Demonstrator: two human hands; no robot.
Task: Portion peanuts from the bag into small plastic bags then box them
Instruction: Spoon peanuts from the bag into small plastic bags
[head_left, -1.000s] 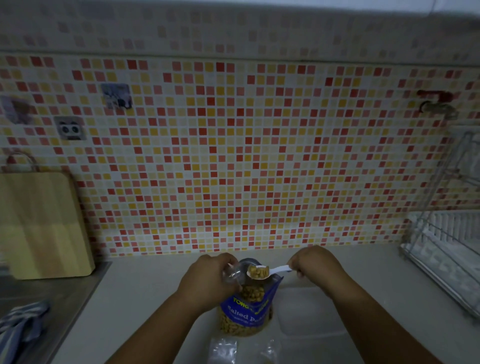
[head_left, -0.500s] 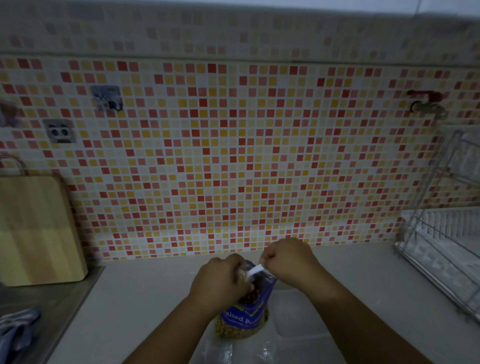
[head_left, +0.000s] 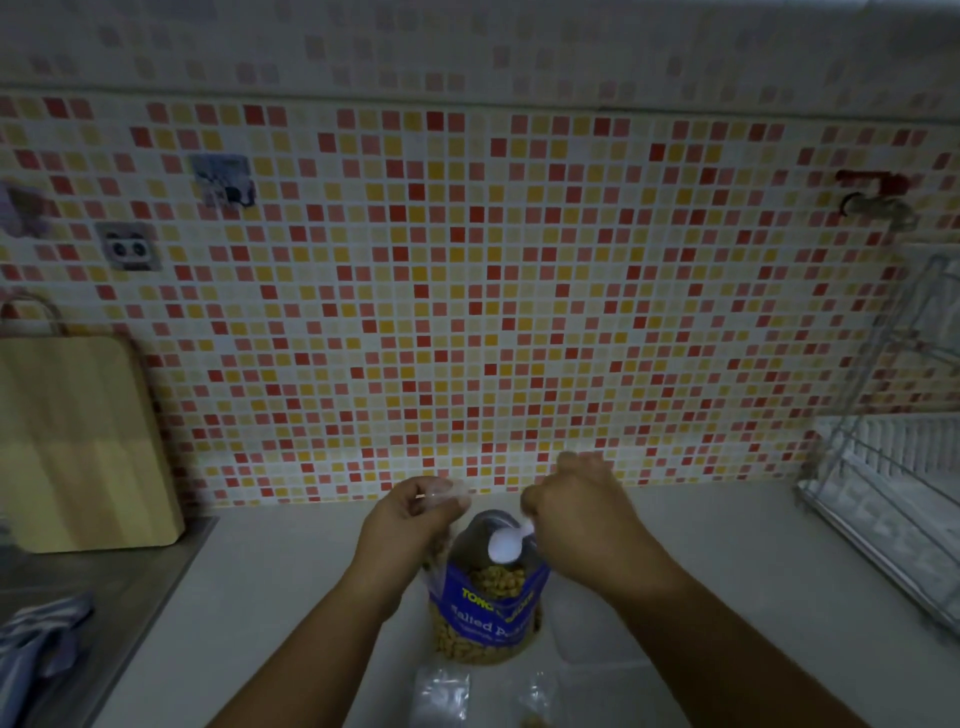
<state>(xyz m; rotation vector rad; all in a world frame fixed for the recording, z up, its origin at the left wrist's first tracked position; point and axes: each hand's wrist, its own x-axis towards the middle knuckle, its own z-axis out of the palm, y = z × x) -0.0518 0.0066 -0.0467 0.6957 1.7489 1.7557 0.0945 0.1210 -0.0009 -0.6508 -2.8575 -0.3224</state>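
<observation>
Early going, I judge: my left hand (head_left: 413, 525) pinches a small clear bag (head_left: 453, 491) just left of the upright peanut bag (head_left: 488, 610), my right hand (head_left: 584, 519) grips the white spoon (head_left: 505, 546) at its mouth, and boxing is not yet begun.

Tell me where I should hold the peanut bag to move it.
I would grip the peanut bag round its blue middle, coming level from the front, not from above: it stands upright, its mouth is open, and the spoon is over it.
</observation>
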